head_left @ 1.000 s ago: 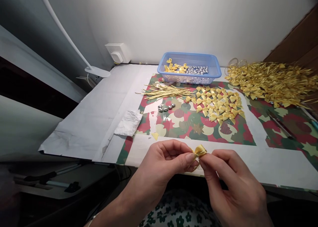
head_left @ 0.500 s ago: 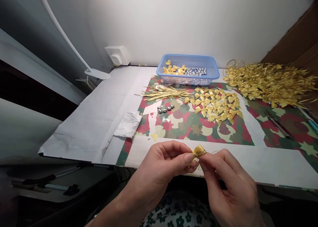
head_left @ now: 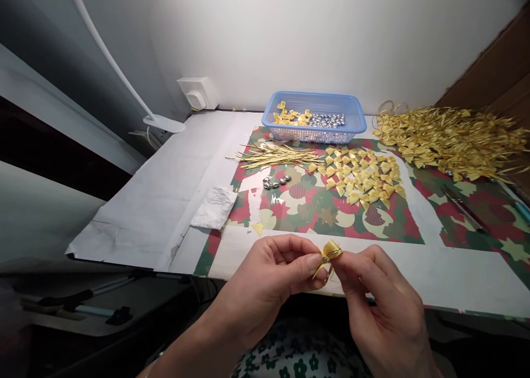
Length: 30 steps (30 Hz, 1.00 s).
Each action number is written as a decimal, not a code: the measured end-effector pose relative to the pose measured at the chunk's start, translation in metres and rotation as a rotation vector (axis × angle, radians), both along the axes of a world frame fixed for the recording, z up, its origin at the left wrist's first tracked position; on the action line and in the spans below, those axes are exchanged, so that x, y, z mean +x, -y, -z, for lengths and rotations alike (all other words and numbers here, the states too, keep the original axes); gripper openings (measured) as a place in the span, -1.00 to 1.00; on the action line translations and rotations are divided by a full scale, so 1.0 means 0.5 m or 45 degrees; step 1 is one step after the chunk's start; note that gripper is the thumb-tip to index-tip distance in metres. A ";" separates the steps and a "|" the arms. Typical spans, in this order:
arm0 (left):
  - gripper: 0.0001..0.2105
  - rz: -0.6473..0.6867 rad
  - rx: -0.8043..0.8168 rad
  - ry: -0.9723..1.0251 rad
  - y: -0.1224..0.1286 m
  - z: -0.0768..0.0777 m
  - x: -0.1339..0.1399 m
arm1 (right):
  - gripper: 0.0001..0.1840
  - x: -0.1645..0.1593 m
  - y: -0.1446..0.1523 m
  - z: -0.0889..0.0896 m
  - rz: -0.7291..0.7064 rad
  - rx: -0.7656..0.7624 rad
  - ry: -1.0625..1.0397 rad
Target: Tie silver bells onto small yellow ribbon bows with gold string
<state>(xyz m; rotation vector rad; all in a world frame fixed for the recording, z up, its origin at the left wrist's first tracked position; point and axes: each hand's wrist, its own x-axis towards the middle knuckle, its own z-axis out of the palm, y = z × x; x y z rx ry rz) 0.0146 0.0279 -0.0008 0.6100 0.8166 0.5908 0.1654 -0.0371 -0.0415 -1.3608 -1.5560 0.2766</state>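
Near the table's front edge, a small yellow ribbon bow (head_left: 332, 249) is pinched between the fingertips of my two hands. My left hand (head_left: 285, 270) is closed, thumb and fingers gripping the bow's left side. Gold cord (head_left: 330, 272) hangs in a loop below it. My right hand (head_left: 383, 295) is closed too, its thumb and forefinger pressed together at the bow's right side, apparently on the gold cord; the fingers partly hide what they hold. Beyond my hands, rows of yellow bows (head_left: 364, 174) lie on the patterned sheet, beside a bundle of gold cords (head_left: 277, 156) and several silver beads (head_left: 275, 182).
A blue basket (head_left: 314, 137) at the back holds bows and silver beads. To its right lies a heap of gold-corded bows (head_left: 451, 138). A crumpled white tissue (head_left: 214, 208), a dark pen-like tool (head_left: 464, 208) and a white lamp base (head_left: 163, 124) are also on the table.
My right fingers have shifted slightly at the bow, and the cord below it hangs a little differently. Both hands keep their grip; the view has moved very slightly.
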 end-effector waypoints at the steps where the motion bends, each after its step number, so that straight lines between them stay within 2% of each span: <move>1: -0.89 0.005 -0.004 0.005 0.000 0.000 0.000 | -0.78 0.000 -0.001 -0.001 0.003 -0.001 -0.007; 6: -0.89 0.027 -0.021 0.021 -0.002 0.000 -0.004 | -0.79 0.003 -0.003 -0.004 -0.068 -0.029 0.005; 11: -0.89 0.039 -0.021 0.025 -0.002 0.000 -0.007 | -0.80 -0.002 0.000 0.006 -0.045 -0.028 -0.076; 20: -0.89 0.033 -0.019 0.003 -0.001 0.006 -0.007 | -0.84 -0.005 -0.005 -0.003 -0.007 0.015 0.052; 25: -0.90 -0.011 0.110 -0.104 0.004 0.007 -0.002 | -0.88 -0.008 -0.003 -0.004 0.072 -0.007 0.053; 30: -0.93 -0.064 0.303 -0.286 0.004 0.002 0.007 | -0.86 -0.012 0.011 0.002 0.282 -0.010 0.178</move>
